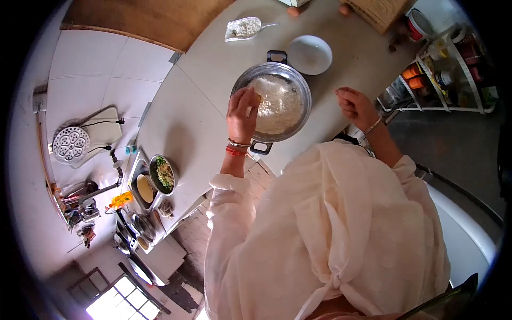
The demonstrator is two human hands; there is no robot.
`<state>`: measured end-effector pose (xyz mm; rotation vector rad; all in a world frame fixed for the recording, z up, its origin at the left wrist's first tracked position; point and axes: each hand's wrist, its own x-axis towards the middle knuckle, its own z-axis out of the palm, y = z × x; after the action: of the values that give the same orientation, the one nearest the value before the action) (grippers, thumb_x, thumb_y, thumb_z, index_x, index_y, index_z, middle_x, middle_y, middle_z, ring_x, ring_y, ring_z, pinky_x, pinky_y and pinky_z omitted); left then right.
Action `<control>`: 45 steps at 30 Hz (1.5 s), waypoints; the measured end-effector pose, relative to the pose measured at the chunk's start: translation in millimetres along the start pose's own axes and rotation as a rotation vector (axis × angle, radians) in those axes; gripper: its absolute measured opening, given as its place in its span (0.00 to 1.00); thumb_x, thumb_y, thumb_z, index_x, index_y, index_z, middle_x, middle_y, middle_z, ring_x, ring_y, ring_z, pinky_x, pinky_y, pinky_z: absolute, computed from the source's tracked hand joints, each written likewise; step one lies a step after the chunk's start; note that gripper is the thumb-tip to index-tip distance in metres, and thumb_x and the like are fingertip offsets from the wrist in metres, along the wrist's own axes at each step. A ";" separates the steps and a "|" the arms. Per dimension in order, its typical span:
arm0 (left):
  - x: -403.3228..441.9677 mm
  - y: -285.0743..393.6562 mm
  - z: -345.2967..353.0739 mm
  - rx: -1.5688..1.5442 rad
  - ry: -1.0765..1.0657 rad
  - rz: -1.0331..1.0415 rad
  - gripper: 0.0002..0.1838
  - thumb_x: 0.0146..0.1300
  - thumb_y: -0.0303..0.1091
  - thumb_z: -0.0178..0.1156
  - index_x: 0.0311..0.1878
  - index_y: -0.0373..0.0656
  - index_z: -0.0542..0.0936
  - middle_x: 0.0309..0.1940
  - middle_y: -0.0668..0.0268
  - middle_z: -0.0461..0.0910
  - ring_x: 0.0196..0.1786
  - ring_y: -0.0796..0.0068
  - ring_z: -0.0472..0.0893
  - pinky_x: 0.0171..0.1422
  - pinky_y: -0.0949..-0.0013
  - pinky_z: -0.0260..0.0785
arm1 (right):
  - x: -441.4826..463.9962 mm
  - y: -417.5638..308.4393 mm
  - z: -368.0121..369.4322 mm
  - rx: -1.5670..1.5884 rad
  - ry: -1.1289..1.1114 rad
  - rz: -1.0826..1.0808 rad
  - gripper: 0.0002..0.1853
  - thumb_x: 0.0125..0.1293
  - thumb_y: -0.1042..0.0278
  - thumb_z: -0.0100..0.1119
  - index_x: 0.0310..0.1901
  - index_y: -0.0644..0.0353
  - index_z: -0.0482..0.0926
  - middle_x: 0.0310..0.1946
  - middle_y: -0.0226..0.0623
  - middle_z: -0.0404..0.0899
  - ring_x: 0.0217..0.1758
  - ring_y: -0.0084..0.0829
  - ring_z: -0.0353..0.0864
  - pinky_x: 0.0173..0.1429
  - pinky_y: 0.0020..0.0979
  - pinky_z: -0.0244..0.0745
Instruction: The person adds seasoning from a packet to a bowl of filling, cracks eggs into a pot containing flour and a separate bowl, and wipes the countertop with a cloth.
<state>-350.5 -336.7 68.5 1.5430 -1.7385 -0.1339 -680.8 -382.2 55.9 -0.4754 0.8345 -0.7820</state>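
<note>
1. The left hand (241, 117) is over the near-left side of a metal pot (308, 100), its fingers bent down and drawn together. A small yellowish patch shows beside its fingertips; whether the hand has hold of something there, I cannot tell.
2. The pot sits on the pale tabletop (205, 74) in front of the person, near the edge. It has two black handles (277, 52), one on its far side and one on its near side. White, flour-like powder (278, 106) covers most of its bottom, heaped unevenly.
3. The right hand (356, 106) is to the right of the pot, well apart from it, with its fingers loosely curled toward the palm. The palm is hidden, so I cannot tell whether anything is in it.
4. A white bowl (310, 57) stands just beside the pot, beyond it and to the right.
5. Farther back on the left lies a scoop (268, 24), with more white powder in it.
6. At the far edge of the view are two brownish, egg-like things (293, 10) and part of a cardboard box (381, 12).
7. On the right, a white wire rack (442, 109) holds jars, some of them orange (413, 77).
8. Well to the left, a metal bowl (176, 178) contains chopped green and pale food (165, 173).
</note>
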 end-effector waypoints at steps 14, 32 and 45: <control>27.4 7.9 -27.8 0.055 0.099 0.033 0.24 0.49 0.19 0.67 0.53 0.46 0.81 0.52 0.60 0.78 0.51 0.62 0.80 0.54 0.65 0.76 | -6.1 3.8 -9.6 0.001 -0.023 0.013 0.06 0.69 0.66 0.54 0.40 0.58 0.74 0.19 0.20 0.62 0.15 0.10 0.53 0.16 0.15 0.48; 33.4 10.0 -64.3 0.120 0.175 0.055 0.26 0.50 0.19 0.66 0.55 0.49 0.80 0.53 0.62 0.77 0.53 0.62 0.79 0.54 0.64 0.76 | 8.6 5.9 -3.6 -0.027 -0.035 0.044 0.05 0.68 0.66 0.56 0.38 0.56 0.75 0.19 0.19 0.62 0.15 0.11 0.53 0.16 0.16 0.47; 30.6 14.8 -79.8 0.140 0.202 0.082 0.25 0.51 0.20 0.67 0.55 0.48 0.80 0.54 0.62 0.77 0.53 0.63 0.80 0.55 0.65 0.76 | 3.0 10.2 6.0 -0.055 -0.009 0.075 0.05 0.68 0.66 0.55 0.39 0.57 0.75 0.18 0.19 0.63 0.13 0.11 0.53 0.15 0.16 0.47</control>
<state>-312.2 -327.1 145.7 1.5242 -1.6760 0.1832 -670.4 -377.6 51.4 -0.4929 0.8622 -0.6886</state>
